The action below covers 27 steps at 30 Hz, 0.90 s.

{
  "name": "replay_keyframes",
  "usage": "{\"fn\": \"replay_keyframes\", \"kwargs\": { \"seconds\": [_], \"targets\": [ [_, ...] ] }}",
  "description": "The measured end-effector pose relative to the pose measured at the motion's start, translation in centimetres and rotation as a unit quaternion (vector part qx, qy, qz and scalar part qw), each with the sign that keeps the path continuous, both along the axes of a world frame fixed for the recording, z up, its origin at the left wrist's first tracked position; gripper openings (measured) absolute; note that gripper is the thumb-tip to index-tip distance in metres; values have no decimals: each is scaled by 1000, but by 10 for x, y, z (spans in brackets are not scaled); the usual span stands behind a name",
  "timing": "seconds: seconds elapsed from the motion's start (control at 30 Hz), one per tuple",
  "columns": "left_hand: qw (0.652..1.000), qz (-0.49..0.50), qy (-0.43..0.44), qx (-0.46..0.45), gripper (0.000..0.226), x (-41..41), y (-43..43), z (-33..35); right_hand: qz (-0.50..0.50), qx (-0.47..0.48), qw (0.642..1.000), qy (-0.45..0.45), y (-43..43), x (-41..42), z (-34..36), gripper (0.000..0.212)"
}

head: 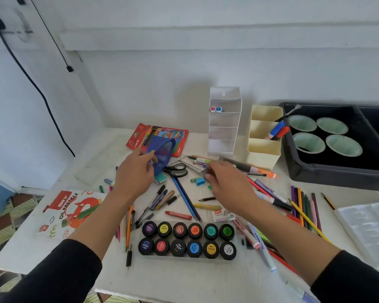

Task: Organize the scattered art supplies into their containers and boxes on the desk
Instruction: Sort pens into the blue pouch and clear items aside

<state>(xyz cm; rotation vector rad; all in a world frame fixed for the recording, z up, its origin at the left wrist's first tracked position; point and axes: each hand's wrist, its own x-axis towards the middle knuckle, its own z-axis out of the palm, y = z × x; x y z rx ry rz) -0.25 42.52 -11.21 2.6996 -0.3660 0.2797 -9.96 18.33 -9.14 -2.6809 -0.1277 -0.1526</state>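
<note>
Left of the scissors (176, 170), the left hand (134, 172) is pinching a blue mesh pouch (163, 147), likely light and floppy, by its edge; the right hand (227, 180) is showing no readable grip.

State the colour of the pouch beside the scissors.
The pouch is blue, see-through; head view.

Right-hand fingers (214, 179): blurred, grasp unclear.

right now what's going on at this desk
A person is sorting art supplies on the desk. The left hand holds a blue mesh pouch; the right hand reaches into the pile beside the scissors, its grip unclear. Most pencils and pens lie scattered; a few markers stand in the cream organiser.
</note>
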Motion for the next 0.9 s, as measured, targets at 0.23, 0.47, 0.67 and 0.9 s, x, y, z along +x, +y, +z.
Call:
{"fn": "replay_keyframes", "kwargs": {
  "seconds": [0.23, 0.47, 0.67, 0.9],
  "targets": [
    [994, -54, 3, -94, 51, -2, 21, 18, -113, 425, 898, -25, 42, 53, 18, 6],
    [979, -116, 103, -134, 75, -10, 18, 19, -198, 606, 769, 44, 72, 82, 10, 5],
    [974, -70, 40, -210, 53, -7, 16, 21, -246, 575, 780, -23, 65, 85, 3, 8],
    [989, -44, 41, -136, 52, 0, 29, 10, -245, 574, 781, 32, 63, 88, -5, 5]
  ]
}}
